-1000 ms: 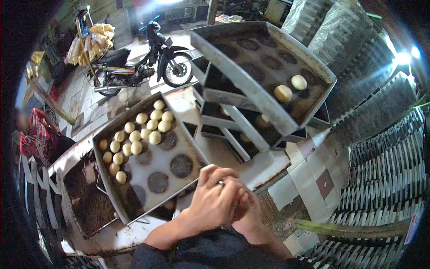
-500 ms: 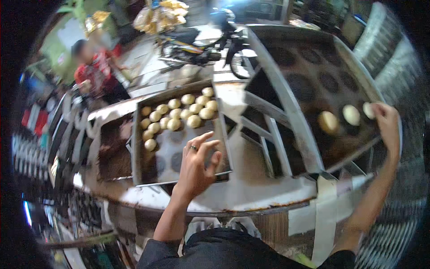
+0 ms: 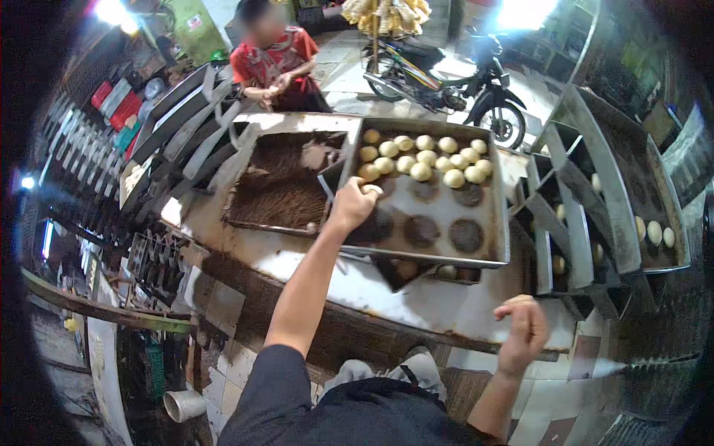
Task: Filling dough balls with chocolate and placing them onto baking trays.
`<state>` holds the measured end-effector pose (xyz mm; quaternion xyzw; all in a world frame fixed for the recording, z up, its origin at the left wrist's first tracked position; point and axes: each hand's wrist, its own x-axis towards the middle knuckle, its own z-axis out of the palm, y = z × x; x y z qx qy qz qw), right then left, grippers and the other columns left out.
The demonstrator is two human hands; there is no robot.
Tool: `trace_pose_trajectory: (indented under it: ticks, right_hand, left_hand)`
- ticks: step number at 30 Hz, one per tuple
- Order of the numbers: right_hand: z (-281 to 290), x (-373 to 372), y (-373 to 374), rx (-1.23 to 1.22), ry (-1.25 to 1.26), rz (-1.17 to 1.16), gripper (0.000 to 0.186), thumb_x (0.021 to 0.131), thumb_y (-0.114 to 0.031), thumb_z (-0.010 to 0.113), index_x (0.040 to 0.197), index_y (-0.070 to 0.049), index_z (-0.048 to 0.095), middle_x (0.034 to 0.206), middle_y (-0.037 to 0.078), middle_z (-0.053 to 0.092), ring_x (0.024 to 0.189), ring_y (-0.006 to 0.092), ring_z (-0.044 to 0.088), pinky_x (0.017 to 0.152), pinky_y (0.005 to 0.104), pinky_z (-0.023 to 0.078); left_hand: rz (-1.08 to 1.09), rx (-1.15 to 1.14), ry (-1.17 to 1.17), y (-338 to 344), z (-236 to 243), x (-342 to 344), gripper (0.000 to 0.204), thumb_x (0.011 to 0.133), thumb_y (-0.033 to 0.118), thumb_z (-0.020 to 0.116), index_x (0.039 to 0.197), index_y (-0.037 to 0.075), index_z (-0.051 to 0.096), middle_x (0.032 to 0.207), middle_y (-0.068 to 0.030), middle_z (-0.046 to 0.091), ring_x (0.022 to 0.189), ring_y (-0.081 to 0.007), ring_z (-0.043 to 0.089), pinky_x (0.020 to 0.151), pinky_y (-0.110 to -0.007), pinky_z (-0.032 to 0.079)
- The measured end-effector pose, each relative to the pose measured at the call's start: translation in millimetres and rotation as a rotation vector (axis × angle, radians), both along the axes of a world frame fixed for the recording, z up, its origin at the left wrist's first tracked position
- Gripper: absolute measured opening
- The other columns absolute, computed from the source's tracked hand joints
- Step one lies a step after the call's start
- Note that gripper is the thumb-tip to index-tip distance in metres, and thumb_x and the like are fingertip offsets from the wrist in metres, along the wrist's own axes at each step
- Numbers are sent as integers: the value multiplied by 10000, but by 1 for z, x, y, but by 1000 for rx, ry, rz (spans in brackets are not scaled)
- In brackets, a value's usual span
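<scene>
My left hand point(image 3: 352, 206) is closed on a pale dough ball point(image 3: 372, 189) at the left side of a metal tray point(image 3: 465, 260). More dough balls point(image 3: 421, 172) sit in uneven rows over the far half of that tray, and dark round marks point(image 3: 422, 231) show on its near half. My right hand point(image 3: 523, 336) hovers past the table's front edge, its fingers loosely bent and apart, with nothing seen in them. At the far right, three dough balls point(image 3: 654, 233) lie in a row at the near end of another tray point(image 3: 619, 171).
Left of the tray stands a shallow box of brown crumbly material point(image 3: 279, 182). Stacked metal trays point(image 3: 569, 215) crowd the right side; more lean at the left point(image 3: 190, 126). Across the table a person in a red shirt point(image 3: 279, 63) stands near a parked motorbike point(image 3: 446, 85).
My view has swung left. My right hand has let go of a dough ball in the right tray and drawn back. My left hand, empty before, now grips a dough ball.
</scene>
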<state>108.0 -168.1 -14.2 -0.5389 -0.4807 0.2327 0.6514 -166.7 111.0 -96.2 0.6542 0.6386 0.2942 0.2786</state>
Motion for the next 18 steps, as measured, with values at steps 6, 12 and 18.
trace_pose_trajectory:
  ticks: [6, 12, 18]
  right_hand:
    - [-40, -176, 8, -223, -213, 290, 226, 988, -118, 580, 837, 13, 686, 686, 40, 634, 646, 82, 558, 585, 260, 437]
    - [-176, -307, 118, -415, -492, 230, 396, 955, -96, 588, 1335, -1, 526, 1221, 310, 637, 1148, 489, 596, 982, 524, 469]
    - [-219, -356, 160, -425, -441, 47, 369, 988, -81, 573, 1332, 5, 471, 1211, 324, 615, 1124, 490, 607, 938, 530, 476]
  left_hand:
    - [-152, -471, -636, -188, -23, -178, 383, 1011, 157, 506, 1317, -44, 619, 1069, -140, 709, 868, -179, 669, 771, -326, 543]
    - [129, -753, -1328, -317, -79, -296, 333, 1023, 185, 569, 1261, -44, 612, 1089, -184, 703, 892, -196, 679, 726, -272, 526]
    - [417, -492, -1515, -329, -83, -360, 278, 981, 60, 653, 1242, -10, 587, 1085, -197, 700, 869, -208, 703, 656, -280, 570]
